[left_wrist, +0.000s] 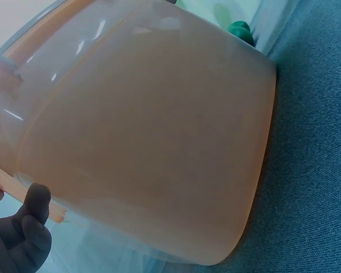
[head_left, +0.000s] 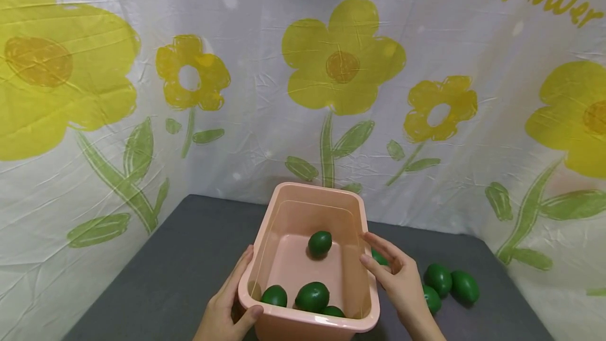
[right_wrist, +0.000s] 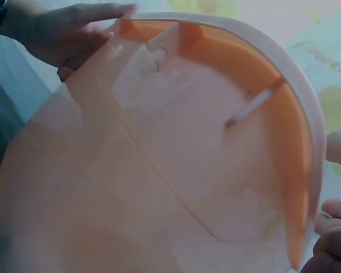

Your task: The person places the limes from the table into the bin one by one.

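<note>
A pink plastic bin (head_left: 322, 323) stands in front of me on the dark table. Inside lie several glossy dark green fruits (head_left: 320, 243), one out on the floor and the others bunched at the near end. My left hand (head_left: 222, 304) grips the near left corner, thumb over the front rim and fingers along the left side. At the right rim is my right hand (head_left: 400, 275), its extended fingertips and thumb tip touching the edge. The right wrist view shows those fingers (right_wrist: 338, 149) outside the rim, the left hand (right_wrist: 74, 28) across at the opposite corner.
More green fruits (head_left: 465, 287) lie on the table (head_left: 189, 257) to the right of the bin, one partly hidden behind the right hand. A white cloth with yellow flowers (head_left: 343, 57) hangs around the back and sides.
</note>
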{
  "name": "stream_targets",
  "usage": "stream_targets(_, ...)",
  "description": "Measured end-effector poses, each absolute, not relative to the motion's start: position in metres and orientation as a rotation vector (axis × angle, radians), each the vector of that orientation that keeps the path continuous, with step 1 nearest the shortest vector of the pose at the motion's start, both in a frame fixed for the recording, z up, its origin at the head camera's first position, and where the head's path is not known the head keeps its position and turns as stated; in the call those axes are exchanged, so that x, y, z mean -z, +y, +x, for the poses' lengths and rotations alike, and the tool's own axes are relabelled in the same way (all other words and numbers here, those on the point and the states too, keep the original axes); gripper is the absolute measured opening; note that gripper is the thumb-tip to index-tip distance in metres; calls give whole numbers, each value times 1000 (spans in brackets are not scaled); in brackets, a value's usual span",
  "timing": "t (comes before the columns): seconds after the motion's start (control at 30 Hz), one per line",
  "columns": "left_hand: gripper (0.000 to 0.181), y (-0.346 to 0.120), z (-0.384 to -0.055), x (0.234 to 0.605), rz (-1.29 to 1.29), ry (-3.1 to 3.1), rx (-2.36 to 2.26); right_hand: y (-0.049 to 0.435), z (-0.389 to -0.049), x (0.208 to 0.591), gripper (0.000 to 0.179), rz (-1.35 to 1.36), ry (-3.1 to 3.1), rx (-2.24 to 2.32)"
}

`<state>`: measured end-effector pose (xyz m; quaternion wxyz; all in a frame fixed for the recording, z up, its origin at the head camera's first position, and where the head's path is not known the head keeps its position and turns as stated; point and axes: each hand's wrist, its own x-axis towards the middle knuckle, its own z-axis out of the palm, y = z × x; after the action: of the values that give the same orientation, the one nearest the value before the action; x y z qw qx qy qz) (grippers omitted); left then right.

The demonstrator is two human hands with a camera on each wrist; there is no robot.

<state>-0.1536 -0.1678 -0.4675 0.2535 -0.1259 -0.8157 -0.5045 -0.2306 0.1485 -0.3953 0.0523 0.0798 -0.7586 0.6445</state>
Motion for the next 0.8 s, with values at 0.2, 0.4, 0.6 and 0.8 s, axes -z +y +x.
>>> stream_targets(0.2, 92, -168, -152, 468, -287, -2271, 1386, 162, -232, 396, 49, 234, -2349, -1888)
stream_targets(0.4, 91, -168, -154, 469, -291, -2276, 1368, 180, -233, 399, 53, 118, -2431, -1832)
stream_targets(0.6, 93, -168, -155, 471, -325, -2241, 1381, 194, -232, 402, 57, 60, -2491, -1777)
stream_targets(0.8, 93, -169, -155, 470, -392, -2188, 1382, 208, -230, 409, 55, 23, -2500, -1708)
